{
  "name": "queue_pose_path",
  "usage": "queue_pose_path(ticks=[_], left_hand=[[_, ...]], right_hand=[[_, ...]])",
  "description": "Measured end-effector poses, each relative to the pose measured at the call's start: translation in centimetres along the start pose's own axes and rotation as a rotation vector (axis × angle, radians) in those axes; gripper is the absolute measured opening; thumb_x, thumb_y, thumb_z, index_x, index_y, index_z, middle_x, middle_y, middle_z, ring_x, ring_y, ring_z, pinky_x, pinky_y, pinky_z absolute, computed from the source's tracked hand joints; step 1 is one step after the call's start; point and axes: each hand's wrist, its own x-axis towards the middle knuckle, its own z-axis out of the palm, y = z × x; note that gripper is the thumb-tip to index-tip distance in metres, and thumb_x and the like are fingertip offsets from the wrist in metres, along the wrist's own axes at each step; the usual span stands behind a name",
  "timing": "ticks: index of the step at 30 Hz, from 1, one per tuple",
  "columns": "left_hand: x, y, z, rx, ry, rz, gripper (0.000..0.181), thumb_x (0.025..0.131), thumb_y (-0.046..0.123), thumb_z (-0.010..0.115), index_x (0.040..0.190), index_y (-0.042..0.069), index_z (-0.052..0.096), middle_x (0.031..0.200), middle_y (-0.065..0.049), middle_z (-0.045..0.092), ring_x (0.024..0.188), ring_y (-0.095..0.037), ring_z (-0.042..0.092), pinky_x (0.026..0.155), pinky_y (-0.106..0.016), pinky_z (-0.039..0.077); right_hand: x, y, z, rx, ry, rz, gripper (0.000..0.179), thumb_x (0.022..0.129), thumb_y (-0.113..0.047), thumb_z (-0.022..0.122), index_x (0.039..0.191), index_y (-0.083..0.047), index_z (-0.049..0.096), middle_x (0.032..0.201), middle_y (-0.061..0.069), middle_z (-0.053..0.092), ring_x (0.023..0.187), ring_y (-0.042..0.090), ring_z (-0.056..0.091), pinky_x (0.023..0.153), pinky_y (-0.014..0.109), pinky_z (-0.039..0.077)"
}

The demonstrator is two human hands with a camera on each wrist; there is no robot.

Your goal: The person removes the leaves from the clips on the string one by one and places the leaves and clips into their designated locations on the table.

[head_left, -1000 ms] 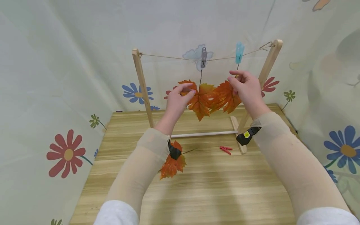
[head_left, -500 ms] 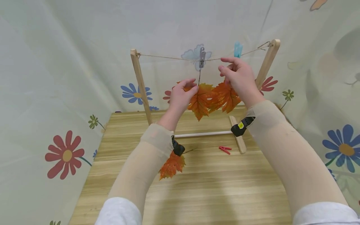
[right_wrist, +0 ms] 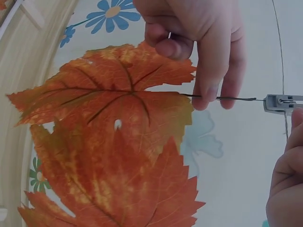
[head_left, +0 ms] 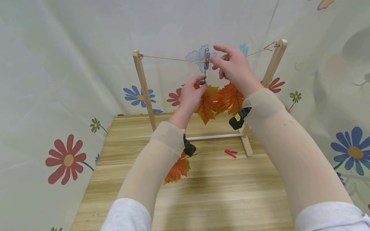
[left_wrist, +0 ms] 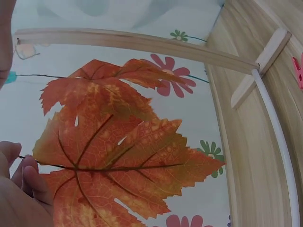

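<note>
My left hand [head_left: 192,93] pinches the dark stem of an orange maple-like artificial leaf [left_wrist: 128,165] between thumb and fingers, just below a grey clothespin [head_left: 206,59]. That clothespin holds the stem's top on the twine line [head_left: 170,58]. My right hand [head_left: 234,65] is right beside the clothespin, index finger extended and thumb tip at its edge; whether they touch I cannot tell. Another orange leaf [head_left: 231,98] hangs to the right, overlapping the first, below a light blue clothespin [head_left: 244,48] partly hidden by my right hand.
The twine runs between two wooden posts [head_left: 143,83], joined low down by a white rod [head_left: 216,137]. On the wooden table [head_left: 225,192] lie a red clothespin [head_left: 230,153] and a third orange leaf [head_left: 179,170], partly under my left forearm. Flower-printed cloth stands behind.
My right hand has moved left and up from the right-hand leaf to the grey clothespin. My left hand has risen rightward from the leaf's edge and now pinches its stem.
</note>
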Motion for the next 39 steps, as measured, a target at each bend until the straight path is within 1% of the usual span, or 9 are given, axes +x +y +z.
queue_pose_path(ticks=[6, 12, 15, 19, 24, 28, 31, 35, 39], left_hand=[[-0.15, 0.06, 0.12, -0.045, 0.000, 0.032, 0.029, 0.094, 0.020, 0.059, 0.123, 0.019, 0.062, 0.106, 0.000, 0.063, 0.093, -0.014, 0.058, 0.078, -0.024, 0.047], [-0.41, 0.24, 0.12, -0.029, 0.000, 0.021, 0.023, 0.094, 0.020, 0.058, 0.116, 0.020, 0.065, 0.102, 0.001, 0.063, 0.087, -0.014, 0.058, 0.073, -0.025, 0.047], [-0.49, 0.31, 0.19, -0.018, -0.016, 0.021, 0.022, 0.095, 0.020, 0.057, 0.115, 0.020, 0.065, 0.103, 0.001, 0.063, 0.087, -0.015, 0.057, 0.073, -0.026, 0.047], [-0.52, 0.28, 0.15, 0.001, -0.017, 0.013, 0.022, 0.095, 0.022, 0.057, 0.115, 0.021, 0.065, 0.104, 0.002, 0.063, 0.092, -0.014, 0.057, 0.077, -0.026, 0.046], [-0.49, 0.24, 0.01, 0.032, -0.015, 0.017, 0.023, 0.094, 0.023, 0.058, 0.115, 0.023, 0.066, 0.106, 0.003, 0.065, 0.096, -0.014, 0.057, 0.081, -0.027, 0.046], [-0.39, 0.30, 0.05, 0.031, -0.006, 0.030, 0.023, 0.093, 0.023, 0.059, 0.115, 0.022, 0.067, 0.104, 0.002, 0.066, 0.094, -0.014, 0.058, 0.080, -0.026, 0.046], [-0.30, 0.39, 0.12, 0.027, 0.009, 0.026, 0.023, 0.093, 0.023, 0.060, 0.115, 0.023, 0.067, 0.101, 0.003, 0.066, 0.091, -0.013, 0.059, 0.077, -0.026, 0.047], [-0.30, 0.50, 0.17, 0.025, 0.017, 0.027, 0.025, 0.092, 0.023, 0.061, 0.116, 0.024, 0.067, 0.094, 0.002, 0.066, 0.085, -0.013, 0.059, 0.072, -0.025, 0.047], [-0.38, 0.61, 0.20, 0.034, 0.020, 0.045, 0.026, 0.092, 0.023, 0.062, 0.117, 0.024, 0.066, 0.090, 0.002, 0.066, 0.080, -0.014, 0.058, 0.068, -0.025, 0.047]], right_hand=[[0.51, -0.68, 0.60, -0.027, -0.022, -0.006, 0.055, 0.090, -0.037, 0.061, 0.141, -0.028, 0.043, 0.092, 0.010, 0.062, 0.057, 0.022, 0.050, 0.057, 0.027, 0.043], [0.87, -0.76, 0.75, -0.053, -0.010, -0.020, 0.047, 0.091, -0.036, 0.059, 0.135, -0.022, 0.050, 0.092, 0.009, 0.062, 0.057, 0.022, 0.048, 0.060, 0.030, 0.040], [0.96, -0.67, 0.54, -0.056, -0.002, -0.012, 0.048, 0.092, -0.036, 0.058, 0.136, -0.020, 0.048, 0.091, 0.007, 0.061, 0.057, 0.022, 0.047, 0.062, 0.031, 0.041], [1.00, -0.66, 0.33, -0.090, -0.030, 0.003, 0.052, 0.093, -0.038, 0.056, 0.140, -0.020, 0.045, 0.091, 0.008, 0.062, 0.057, 0.021, 0.047, 0.065, 0.031, 0.041], [0.87, -0.71, 0.22, -0.123, -0.047, 0.003, 0.048, 0.093, -0.039, 0.055, 0.136, -0.017, 0.049, 0.092, 0.009, 0.061, 0.058, 0.022, 0.047, 0.063, 0.030, 0.041], [0.77, -0.66, 0.17, -0.151, -0.033, -0.033, 0.043, 0.094, -0.036, 0.055, 0.131, -0.015, 0.052, 0.091, 0.006, 0.058, 0.061, 0.021, 0.048, 0.058, 0.029, 0.038], [0.70, -0.58, 0.20, -0.167, -0.023, -0.085, 0.038, 0.095, -0.032, 0.053, 0.127, -0.012, 0.051, 0.090, 0.006, 0.055, 0.064, 0.021, 0.048, 0.060, 0.030, 0.038], [0.54, -0.42, 0.31, -0.160, -0.010, -0.144, 0.028, 0.096, -0.026, 0.051, 0.119, -0.011, 0.049, 0.092, 0.008, 0.052, 0.065, 0.023, 0.048, 0.067, 0.031, 0.041], [0.43, -0.32, 0.30, -0.141, 0.021, -0.188, 0.021, 0.096, -0.024, 0.051, 0.114, -0.013, 0.048, 0.092, 0.006, 0.049, 0.064, 0.027, 0.048, 0.064, 0.031, 0.042]])
